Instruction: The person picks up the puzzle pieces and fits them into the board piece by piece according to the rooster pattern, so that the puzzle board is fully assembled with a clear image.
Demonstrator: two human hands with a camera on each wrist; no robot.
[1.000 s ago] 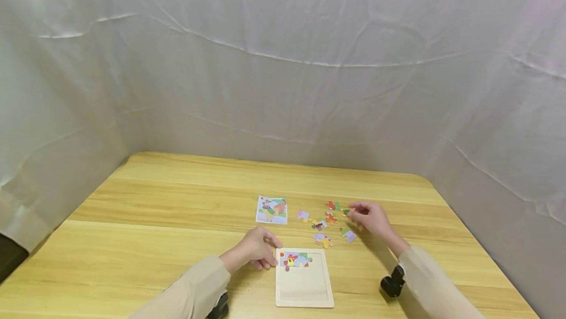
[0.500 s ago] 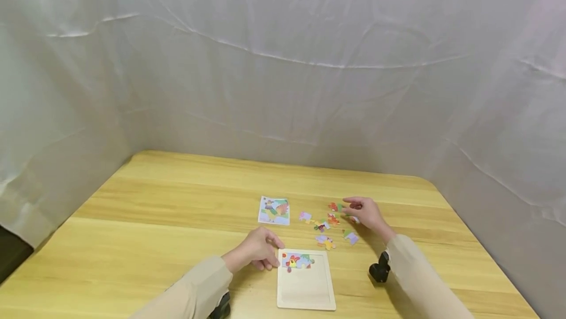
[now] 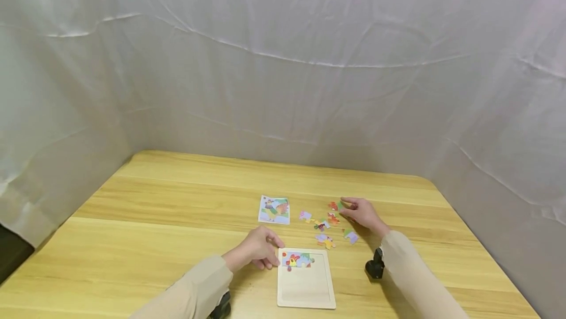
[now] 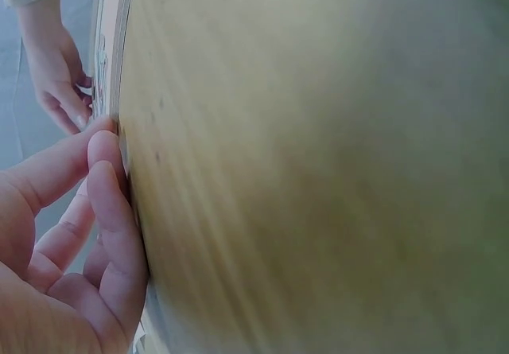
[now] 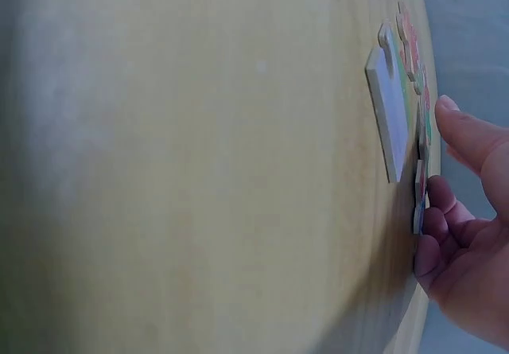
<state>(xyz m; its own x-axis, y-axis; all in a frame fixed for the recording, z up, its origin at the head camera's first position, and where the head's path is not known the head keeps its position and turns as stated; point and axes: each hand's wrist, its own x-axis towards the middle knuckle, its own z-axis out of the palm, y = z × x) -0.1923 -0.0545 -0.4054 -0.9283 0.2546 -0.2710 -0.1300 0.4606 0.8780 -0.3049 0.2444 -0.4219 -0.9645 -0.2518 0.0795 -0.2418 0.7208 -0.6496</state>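
Leftmost, a beige sleeve (image 3: pixel 194 279) reaches in over the wood-grain table (image 3: pixel 155 240), a dark device at its cuff. From it comes the left hand (image 3: pixel 256 249), its forefinger and thumb spread apart and resting against the left edge of the pale tray, near the far corner; the other fingers bend loosely beneath, and the hand touches the tray without closing round it. Beyond the hand, flat on the table, lies a small picture card (image 3: pixel 274 210). Next comes the tray (image 3: pixel 306 289) itself, with a joined group of puzzle pieces (image 3: pixel 297 260) sitting in its far left corner, and bare wood over the rest. Farther right, past the tray, loose pieces are scattered: a lilac piece (image 3: pixel 305 216), a lilac-and-orange piece (image 3: pixel 325 241) nearer the tray, a red-orange piece (image 3: pixel 333 219), a red-and-green piece (image 3: pixel 334 206) and a green-and-lilac piece (image 3: pixel 351 236). Rightmost, the right hand (image 3: pixel 361 213) is low over the group, thumb and forefinger parted beside the red-and-green piece's green end, gripping nothing visible; its other fingers curl down beside a piece, whether touching I cannot tell.
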